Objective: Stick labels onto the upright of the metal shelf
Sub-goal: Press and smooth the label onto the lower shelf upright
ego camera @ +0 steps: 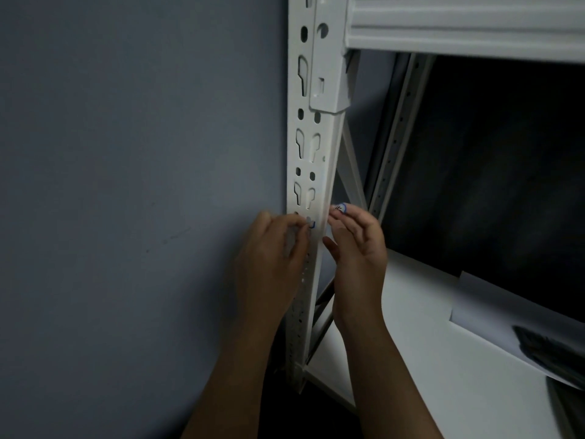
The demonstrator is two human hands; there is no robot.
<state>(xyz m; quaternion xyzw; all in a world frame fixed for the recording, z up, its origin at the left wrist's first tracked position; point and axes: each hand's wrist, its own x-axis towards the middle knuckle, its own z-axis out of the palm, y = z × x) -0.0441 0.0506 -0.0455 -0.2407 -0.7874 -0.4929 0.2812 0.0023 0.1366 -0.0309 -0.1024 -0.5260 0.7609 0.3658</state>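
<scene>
Two hands meet at a white metal upright [311,160] of a shelf, one on each side of it. The left hand [272,258] lies against the post's outer face, its fingers bent in towards the front, where the fingertips press or pinch a small label [311,225] with a blue mark against the metal; motion blur hides whether they grip it or just push on it. The right hand [359,245] hovers just beside the post's inner edge, fingers loosely curved and spread, thumb pointing towards the post. A second label [340,208], round with a blue rim and a dark mark, sits on one of its raised fingertips, stuck there and not pinched. Above both hands the post shows rows of keyhole slots and round holes, and higher up a white beam [459,23] joins it. Below and to the right of the right hand lies a white shelf board [411,359], with a dark object [557,353] on a pale sheet near its far end. Left of the left hand is a grey-blue wall [126,185].
</scene>
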